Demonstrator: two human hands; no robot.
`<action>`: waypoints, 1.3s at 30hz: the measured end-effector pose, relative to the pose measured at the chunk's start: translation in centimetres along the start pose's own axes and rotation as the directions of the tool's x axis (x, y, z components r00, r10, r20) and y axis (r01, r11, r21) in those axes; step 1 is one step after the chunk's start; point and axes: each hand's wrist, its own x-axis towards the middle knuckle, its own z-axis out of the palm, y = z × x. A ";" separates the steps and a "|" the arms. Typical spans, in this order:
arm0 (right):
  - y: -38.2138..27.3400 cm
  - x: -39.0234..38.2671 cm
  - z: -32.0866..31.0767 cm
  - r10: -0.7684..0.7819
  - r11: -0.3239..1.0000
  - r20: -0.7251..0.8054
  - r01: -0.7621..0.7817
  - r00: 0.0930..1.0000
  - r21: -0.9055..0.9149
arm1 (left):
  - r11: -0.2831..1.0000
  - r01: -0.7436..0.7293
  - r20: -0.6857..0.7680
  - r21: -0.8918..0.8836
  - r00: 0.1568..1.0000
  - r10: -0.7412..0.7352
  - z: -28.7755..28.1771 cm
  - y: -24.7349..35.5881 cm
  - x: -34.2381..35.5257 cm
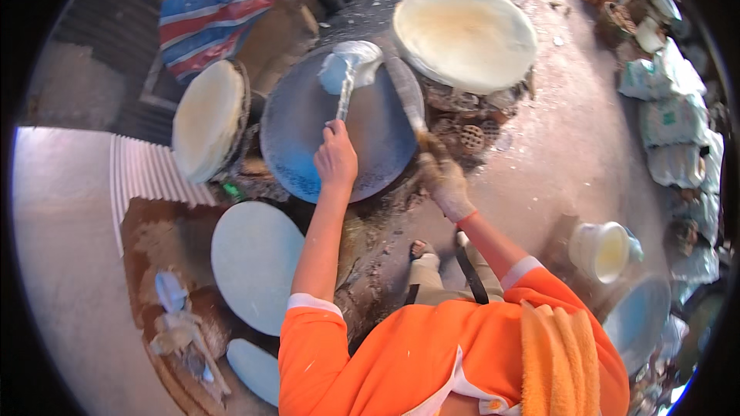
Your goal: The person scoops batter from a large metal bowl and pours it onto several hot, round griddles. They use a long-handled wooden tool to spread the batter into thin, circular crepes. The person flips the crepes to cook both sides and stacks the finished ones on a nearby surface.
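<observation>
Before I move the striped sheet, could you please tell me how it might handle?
The striped sheet is probably floppy, as it lies in loose folds. It looks thin, so it may be light for its size.

The orange shirt [455, 339] has white-edged sleeves and white front trim [451, 385]. A yellow-orange towel [559, 354] hangs over the shirt's right side. Beyond the shirt's right sleeve, a reddish band [466, 218] edges the right hand's [442, 176] glove [451, 191]; past the shirt's hem, beige trousers [428, 279], possibly sandals [418, 247].
</observation>
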 end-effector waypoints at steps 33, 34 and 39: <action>-7.3 10.1 -3.1 -0.213 0.623 0.447 0.473 0.869 -0.623 | 0.770 0.608 0.079 -0.195 0.792 -0.606 -8.3 0.1 -13.8; -10.1 9.9 -2.6 -0.110 0.627 0.459 0.420 0.882 -0.656 | 0.769 0.567 0.002 -0.294 0.805 -0.593 -7.0 -0.2 -12.2; -5.8 12.8 1.9 -0.248 0.357 0.641 0.684 0.726 -0.636 | 0.775 0.615 0.128 -0.144 0.788 -0.602 -4.9 1.5 -3.4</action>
